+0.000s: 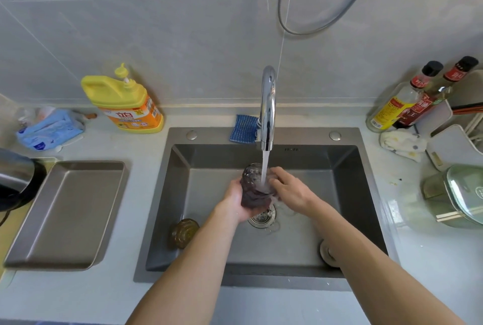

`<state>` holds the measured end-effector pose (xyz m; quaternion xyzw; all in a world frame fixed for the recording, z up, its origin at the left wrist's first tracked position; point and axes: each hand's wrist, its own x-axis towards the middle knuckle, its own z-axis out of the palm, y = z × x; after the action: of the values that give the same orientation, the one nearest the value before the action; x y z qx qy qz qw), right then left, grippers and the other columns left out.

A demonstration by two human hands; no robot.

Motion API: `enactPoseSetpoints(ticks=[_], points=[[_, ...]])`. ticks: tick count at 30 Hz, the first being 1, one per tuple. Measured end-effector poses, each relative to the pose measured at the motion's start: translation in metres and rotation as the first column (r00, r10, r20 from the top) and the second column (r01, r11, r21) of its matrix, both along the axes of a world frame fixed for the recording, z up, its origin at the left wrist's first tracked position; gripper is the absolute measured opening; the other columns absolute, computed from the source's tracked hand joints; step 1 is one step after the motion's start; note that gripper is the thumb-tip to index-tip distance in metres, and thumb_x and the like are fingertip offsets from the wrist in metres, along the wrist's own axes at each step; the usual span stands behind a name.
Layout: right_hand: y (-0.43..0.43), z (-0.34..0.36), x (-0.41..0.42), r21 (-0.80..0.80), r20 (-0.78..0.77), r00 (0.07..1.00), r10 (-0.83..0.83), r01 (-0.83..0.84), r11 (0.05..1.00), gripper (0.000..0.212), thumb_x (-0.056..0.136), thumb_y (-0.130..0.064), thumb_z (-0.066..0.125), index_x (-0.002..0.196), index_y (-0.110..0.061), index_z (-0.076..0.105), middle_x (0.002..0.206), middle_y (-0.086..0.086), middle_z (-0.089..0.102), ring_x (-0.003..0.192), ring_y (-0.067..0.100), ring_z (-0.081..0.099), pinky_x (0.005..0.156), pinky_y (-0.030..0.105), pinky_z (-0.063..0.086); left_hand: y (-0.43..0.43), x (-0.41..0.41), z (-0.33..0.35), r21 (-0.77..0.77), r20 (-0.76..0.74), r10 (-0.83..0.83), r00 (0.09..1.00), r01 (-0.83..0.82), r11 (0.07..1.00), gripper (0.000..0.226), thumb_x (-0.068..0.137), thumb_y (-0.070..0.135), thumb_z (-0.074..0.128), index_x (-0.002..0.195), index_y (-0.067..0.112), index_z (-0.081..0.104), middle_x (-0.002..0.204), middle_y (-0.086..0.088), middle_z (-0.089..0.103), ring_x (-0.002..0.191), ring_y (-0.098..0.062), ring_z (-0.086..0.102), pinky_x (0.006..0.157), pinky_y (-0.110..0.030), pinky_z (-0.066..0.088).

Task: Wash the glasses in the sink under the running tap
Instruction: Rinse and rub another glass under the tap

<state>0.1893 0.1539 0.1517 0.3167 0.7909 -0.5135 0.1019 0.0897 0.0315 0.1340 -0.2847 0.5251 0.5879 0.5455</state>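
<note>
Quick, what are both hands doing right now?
Left hand: holding the dark glass.
Right hand: fingers on that glass's rim; grip cannot be told.

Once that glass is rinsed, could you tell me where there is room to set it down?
The metal tray left of the sink is bare, as is the counter strip between them and along the sink's front edge. The right counter is crowded: bottles, cloth, lidded pot.

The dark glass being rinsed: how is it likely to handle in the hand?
The dark glass is probably slippery: tap water runs over it. Its embossed wall may help the left hand grip. It is likely rigid but breakable if dropped into the steel sink.
</note>
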Motion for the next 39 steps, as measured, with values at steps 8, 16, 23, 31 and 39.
enactPoseSetpoints(ticks=[8, 16, 23, 31, 39], points=[[-0.002, -0.013, 0.017, -0.140, -0.152, 0.984, -0.093, 0.072, 0.988, 0.102, 0.062, -0.022, 0.099, 0.141, -0.026, 0.034, 0.125, -0.005, 0.063, 0.116, 0.011, 0.064, 0.101, 0.031, 0.052, 0.018, 0.012, 0.010, 0.099, -0.015, -0.249, 0.968, 0.249, 0.963, 0.048, 0.107, 0.035, 0.034, 0.099, 0.011, 0.075, 0.093, -0.013, 0.079, 0.077, -0.028, 0.076, 0.072, -0.041, 0.062], [0.003, -0.008, 0.015, 0.375, -0.123, 0.984, 0.129, -0.074, 0.924, 0.108, 0.063, -0.033, 0.093, 0.153, -0.027, 0.034, 0.129, 0.002, 0.048, 0.115, 0.026, 0.042, 0.103, 0.041, 0.044, 0.022, 0.013, -0.002, -0.129, -0.399, -0.327, 0.857, 0.301, 0.945, 0.026, 0.099, -0.001, 0.057, 0.117, 0.015, 0.067, 0.107, -0.016, 0.075, 0.086, -0.032, 0.074, 0.067, -0.042, 0.066], [-0.002, -0.002, 0.011, 0.487, -0.145, 0.984, 0.104, -0.020, 0.873, 0.096, 0.070, -0.010, 0.085, 0.151, -0.027, 0.036, 0.134, 0.003, 0.044, 0.122, 0.026, 0.035, 0.102, 0.042, 0.048, 0.021, 0.014, 0.006, -0.276, -0.560, -0.497, 0.663, 0.417, 0.866, 0.022, 0.108, 0.015, 0.049, 0.100, 0.014, 0.069, 0.079, -0.009, 0.067, 0.050, -0.014, 0.058, 0.037, -0.021, 0.040], [-0.016, 0.005, 0.003, 0.500, -0.189, 0.980, 0.057, 0.046, 0.865, 0.093, 0.069, 0.001, 0.068, 0.154, -0.013, 0.035, 0.137, 0.013, 0.044, 0.124, 0.035, 0.034, 0.107, 0.044, 0.040, 0.013, 0.012, 0.019, -0.332, -0.617, -0.447, 0.648, 0.300, 0.894, 0.032, 0.110, 0.024, 0.043, 0.096, 0.017, 0.071, 0.085, -0.010, 0.074, 0.067, -0.024, 0.062, 0.056, -0.027, 0.048], [-0.010, 0.008, 0.005, 0.210, 0.023, 0.984, 0.176, -0.177, 0.962, 0.101, 0.058, -0.027, 0.090, 0.145, -0.027, 0.039, 0.120, 0.000, 0.048, 0.114, 0.024, 0.048, 0.097, 0.039, 0.050, -0.009, -0.017, 0.009, -0.319, -0.666, -0.530, 0.525, 0.442, 0.838, 0.028, 0.096, -0.001, 0.064, 0.120, 0.010, 0.075, 0.110, -0.004, 0.075, 0.100, -0.021, 0.069, 0.088, -0.031, 0.058]])
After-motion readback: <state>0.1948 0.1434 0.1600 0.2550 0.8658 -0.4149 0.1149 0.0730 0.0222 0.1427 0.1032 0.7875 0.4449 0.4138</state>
